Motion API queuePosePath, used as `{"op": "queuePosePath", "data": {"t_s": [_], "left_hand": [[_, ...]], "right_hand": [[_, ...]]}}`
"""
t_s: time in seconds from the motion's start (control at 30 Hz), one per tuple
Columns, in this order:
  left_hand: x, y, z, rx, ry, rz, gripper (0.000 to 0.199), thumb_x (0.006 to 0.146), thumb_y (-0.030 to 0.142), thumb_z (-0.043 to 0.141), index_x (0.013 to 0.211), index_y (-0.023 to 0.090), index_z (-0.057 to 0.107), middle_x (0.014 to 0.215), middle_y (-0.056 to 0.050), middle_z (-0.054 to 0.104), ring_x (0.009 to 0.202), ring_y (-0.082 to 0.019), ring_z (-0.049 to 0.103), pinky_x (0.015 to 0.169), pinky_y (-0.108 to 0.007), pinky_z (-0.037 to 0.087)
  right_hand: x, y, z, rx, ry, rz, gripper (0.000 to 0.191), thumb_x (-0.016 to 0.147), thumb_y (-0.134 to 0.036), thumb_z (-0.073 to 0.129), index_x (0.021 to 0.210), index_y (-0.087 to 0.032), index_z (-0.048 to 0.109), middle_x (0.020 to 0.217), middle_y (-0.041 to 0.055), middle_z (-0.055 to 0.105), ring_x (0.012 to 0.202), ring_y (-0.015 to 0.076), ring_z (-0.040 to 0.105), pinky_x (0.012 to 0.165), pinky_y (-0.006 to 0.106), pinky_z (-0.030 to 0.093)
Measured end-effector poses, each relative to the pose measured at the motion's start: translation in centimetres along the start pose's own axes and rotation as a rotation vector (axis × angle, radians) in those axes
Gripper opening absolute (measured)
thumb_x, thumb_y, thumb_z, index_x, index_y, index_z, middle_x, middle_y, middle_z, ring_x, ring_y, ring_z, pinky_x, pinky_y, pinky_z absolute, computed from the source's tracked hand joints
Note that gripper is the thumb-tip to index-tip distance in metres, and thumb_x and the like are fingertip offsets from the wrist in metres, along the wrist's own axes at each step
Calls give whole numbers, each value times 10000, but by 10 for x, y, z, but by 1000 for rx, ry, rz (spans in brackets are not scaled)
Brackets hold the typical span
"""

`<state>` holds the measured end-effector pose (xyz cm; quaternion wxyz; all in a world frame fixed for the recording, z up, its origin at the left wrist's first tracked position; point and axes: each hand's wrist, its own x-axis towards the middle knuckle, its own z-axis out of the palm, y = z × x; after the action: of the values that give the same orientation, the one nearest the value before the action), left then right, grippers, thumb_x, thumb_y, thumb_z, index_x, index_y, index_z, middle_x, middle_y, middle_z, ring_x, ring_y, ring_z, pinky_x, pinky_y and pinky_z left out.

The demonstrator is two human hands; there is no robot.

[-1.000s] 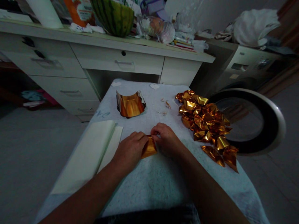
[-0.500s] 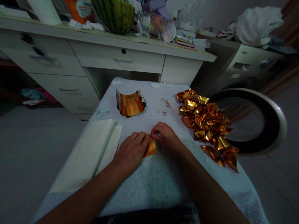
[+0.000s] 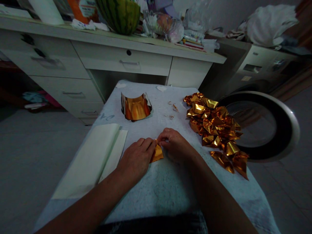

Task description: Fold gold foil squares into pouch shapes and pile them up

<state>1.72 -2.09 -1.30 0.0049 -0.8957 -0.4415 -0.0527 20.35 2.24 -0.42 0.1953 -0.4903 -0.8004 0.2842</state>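
Observation:
A small piece of gold foil [image 3: 156,154] lies between my hands near the middle of the cloth-covered table [image 3: 156,191]. My left hand [image 3: 137,155] is closed on its left side, fingers pressed together over it. Pinched at the foil's upper right edge is my right hand [image 3: 173,143]; its fingertips almost touch those of the left. Folded gold foil pieces [image 3: 214,125] form a pile on the right. Beyond my hands stands a curved stack of gold foil sheets [image 3: 136,109]. Several thin ties [image 3: 175,108] lie between the stack and the pile.
Pale folded paper [image 3: 87,162] covers the table's left side. Past the far edge is a white desk [image 3: 146,63] bearing a watermelon [image 3: 119,16] and plastic bags. The open round door [image 3: 291,126] of a washing machine [image 3: 258,66] stands at the right.
Both hands keep their hold on the foil, with only a slight shift of fingers. The foil's lower edge sits slightly higher. The rest of the table looks the same.

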Motion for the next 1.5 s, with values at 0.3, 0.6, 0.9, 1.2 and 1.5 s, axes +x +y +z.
{"op": "queuePosePath", "data": {"t_s": [0.3,0.6,0.9,1.2,1.5], "left_hand": [[-8,5,-1,17,8,0,424,879,33,399,1242,161,576,1175,-97,642,1005,-246,576,859,-408,520],[-10,6,6,20,73,2,488,862,9,390,1311,129,539,1263,-114,623,1036,-257,575,864,-411,524],[-12,5,10,27,83,0,481,878,29,420,1330,149,531,1351,-99,592,1123,-254,570,936,-413,509],[-10,5,7,44,55,15,427,901,58,460,1311,133,553,1356,-112,591,1106,-265,584,909,-422,526],[-9,6,5,42,33,6,409,918,95,487,1318,138,556,1361,-118,588,1106,-269,581,911,-417,511]], "right_hand": [[-2,3,-2,4,-46,-16,162,768,-39,635,754,-179,716,778,2,565,800,139,513,773,267,373],[-8,7,-11,27,-158,-75,162,774,-62,656,770,-199,742,764,-10,569,751,120,524,748,253,388],[-9,3,-13,86,-140,30,149,750,-61,641,833,-178,677,809,-13,576,732,112,522,709,244,406],[-8,6,-3,-27,-75,-8,191,760,-58,644,904,-181,668,872,7,591,857,146,533,825,289,392],[-5,7,-4,-4,-116,17,188,746,-25,640,791,-188,723,795,-10,578,773,119,539,745,238,388]]}}
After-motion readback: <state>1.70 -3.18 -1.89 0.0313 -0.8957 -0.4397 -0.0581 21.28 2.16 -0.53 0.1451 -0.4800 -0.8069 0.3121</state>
